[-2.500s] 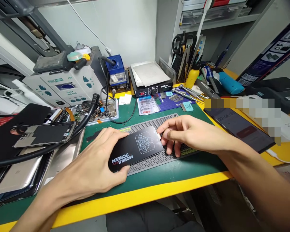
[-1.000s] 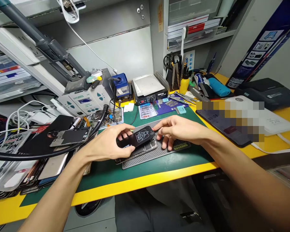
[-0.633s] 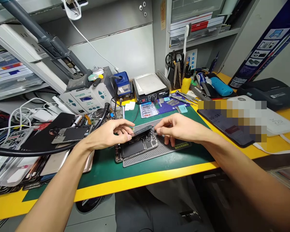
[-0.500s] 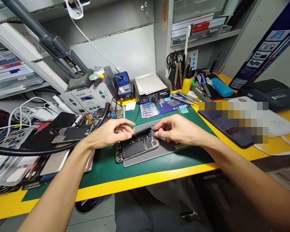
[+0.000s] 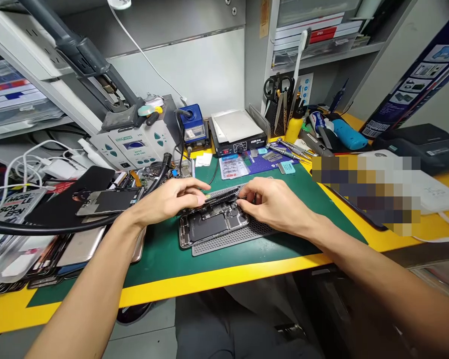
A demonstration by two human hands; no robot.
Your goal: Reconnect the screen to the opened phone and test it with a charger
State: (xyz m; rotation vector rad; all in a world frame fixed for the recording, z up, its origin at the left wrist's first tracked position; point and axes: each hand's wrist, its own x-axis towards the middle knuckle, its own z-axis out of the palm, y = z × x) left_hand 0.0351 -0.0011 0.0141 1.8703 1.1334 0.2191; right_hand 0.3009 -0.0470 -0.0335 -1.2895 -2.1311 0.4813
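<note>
An opened smartphone (image 5: 209, 227) lies on a grey perforated mat (image 5: 224, 243), its battery and boards showing. Along its far side the phone's screen panel (image 5: 224, 196) stands tilted up, seen nearly edge-on. My left hand (image 5: 174, 199) pinches the panel's left part between thumb and fingers. At the panel's right end is my right hand (image 5: 271, 199), thumb and fingertips closed on its corner. The far faces of the panel and some fingertips are hidden.
A green work mat (image 5: 164, 267) covers the yellow-edged bench. Stacked phone parts (image 5: 78, 249) and a thick black hose (image 5: 78, 227) lie left. Behind stand a soldering station (image 5: 134, 144) and a heating plate (image 5: 239, 134). Screwdrivers (image 5: 290, 148) lie at the back right.
The view has shifted slightly. The screen panel is raised a little more off the phone body, and my right hand's fingers have changed their hold at its right end.
</note>
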